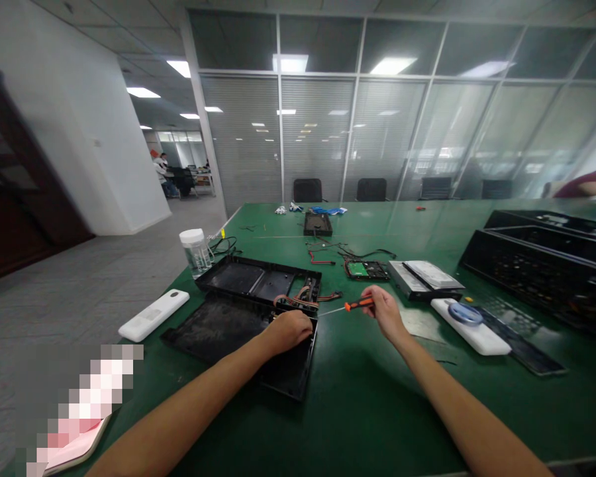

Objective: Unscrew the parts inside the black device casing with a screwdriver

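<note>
Green matting (357, 397) is covering your long office table, glass partitions (387, 132) behind. Your left hand (291, 329) is pressing, curled, on the black case panel (218, 328); your right hand (385, 310) is pinching the orange-handled screwdriver (350, 305), its tip pointing left toward the wiring (302, 296).

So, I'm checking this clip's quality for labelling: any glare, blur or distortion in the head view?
Head view: wide-angle bending at the edges; ceiling lights reflect in the glass partition; hands and screwdriver fairly sharp; a pixelated patch covers the bottom-left corner; the green table is evenly lit.
</note>
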Tool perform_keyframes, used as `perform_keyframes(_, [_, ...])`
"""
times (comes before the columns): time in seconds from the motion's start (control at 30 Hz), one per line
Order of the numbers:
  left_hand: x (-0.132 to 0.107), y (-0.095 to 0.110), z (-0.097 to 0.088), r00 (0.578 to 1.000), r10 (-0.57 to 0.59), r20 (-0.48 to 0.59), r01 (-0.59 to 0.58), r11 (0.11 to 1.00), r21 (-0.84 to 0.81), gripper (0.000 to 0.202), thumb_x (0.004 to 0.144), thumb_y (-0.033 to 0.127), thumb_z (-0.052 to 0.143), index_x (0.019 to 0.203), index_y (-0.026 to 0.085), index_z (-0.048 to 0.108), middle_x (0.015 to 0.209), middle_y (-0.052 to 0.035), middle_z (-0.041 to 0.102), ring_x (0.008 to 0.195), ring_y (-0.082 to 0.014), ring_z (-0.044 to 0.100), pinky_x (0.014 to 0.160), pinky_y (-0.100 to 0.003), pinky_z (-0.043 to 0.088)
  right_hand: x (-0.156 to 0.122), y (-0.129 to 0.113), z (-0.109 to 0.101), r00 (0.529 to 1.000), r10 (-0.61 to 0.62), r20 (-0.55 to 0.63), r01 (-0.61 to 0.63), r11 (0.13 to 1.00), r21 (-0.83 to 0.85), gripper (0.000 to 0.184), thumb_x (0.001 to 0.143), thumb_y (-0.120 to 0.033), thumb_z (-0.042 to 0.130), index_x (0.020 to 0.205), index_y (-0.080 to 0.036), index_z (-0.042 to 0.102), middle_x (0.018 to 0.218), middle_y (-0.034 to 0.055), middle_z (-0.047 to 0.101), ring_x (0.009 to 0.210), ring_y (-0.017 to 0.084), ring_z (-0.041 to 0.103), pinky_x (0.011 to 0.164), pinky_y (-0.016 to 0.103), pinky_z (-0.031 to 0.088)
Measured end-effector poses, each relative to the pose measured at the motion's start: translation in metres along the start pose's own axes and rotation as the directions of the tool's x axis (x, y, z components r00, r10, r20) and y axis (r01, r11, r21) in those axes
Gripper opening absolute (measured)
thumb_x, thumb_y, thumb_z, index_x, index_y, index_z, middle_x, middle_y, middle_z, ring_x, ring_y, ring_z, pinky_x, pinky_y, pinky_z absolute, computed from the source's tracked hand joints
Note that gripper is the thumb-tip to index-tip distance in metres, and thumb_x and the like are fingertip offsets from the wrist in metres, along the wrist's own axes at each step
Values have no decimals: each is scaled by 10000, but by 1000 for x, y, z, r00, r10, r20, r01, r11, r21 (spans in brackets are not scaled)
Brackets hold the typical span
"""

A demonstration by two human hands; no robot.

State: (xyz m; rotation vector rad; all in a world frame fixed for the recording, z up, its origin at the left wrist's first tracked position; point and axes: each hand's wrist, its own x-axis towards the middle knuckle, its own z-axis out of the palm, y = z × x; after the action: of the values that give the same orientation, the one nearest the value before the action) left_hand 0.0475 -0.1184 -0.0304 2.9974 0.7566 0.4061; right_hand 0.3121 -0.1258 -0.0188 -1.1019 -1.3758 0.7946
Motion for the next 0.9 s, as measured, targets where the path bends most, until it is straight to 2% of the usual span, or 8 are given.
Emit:
perform_keyframes(0.2, [-4, -4, -1, 999, -1, -37, -2, 995, -97, 179, 853, 144, 463, 922, 166, 626, 946, -28, 636, 904, -137, 547, 837, -228, 392, -1, 3, 5, 997, 27, 68, -27, 1000, -7, 414, 792, -594, 378, 742, -199, 493, 469, -37, 474, 387, 97, 401, 373, 204, 278])
perform_keyframes(0.37, [-1, -6, 2, 986, -134, -101, 117, 980, -158, 186, 847, 151, 475, 893, 173, 653, 859, -27, 655, 831, -140, 571, 781, -235, 415, -2, 4, 7, 996, 33, 78, -35, 999, 25, 463, 808, -618, 324, 732, -196, 498, 454, -34, 478, 374, 96, 384, 372, 209, 276])
perform_keyframes(0.47, [0, -4, 3, 975, -175, -139, 152, 975, -162, 170, 842, 176, 492, 917, 167, 644, 857, -36, 647, 814, -140, 571, 765, -231, 419, -2, 5, 7, 997, 41, 67, -45, 997, 69, 481, 817, -623, 302, 729, -193, 500, 453, -27, 490, 374, 98, 389, 371, 211, 278])
perform_keyframes(0.67, [-1, 0, 4, 977, -149, -154, 131, 984, -123, 208, 829, 214, 522, 1016, 176, 606, 864, -47, 613, 785, -138, 565, 731, -221, 424, 0, 4, 6, 997, 63, 44, -65, 997, 41, 498, 798, -643, 320, 731, -184, 501, 459, -27, 493, 370, 98, 397, 367, 211, 285])
perform_keyframes(0.9, [-4, 3, -2, 989, -108, -97, 102, 993, -64, 125, 837, 192, 497, 866, 170, 617, 821, -41, 596, 764, -140, 553, 697, -216, 414, -1, 1, 5, 998, 14, 61, -16, 1000, 25, 421, 822, -560, 369, 707, -177, 501, 462, -34, 490, 382, 88, 401, 372, 194, 285])
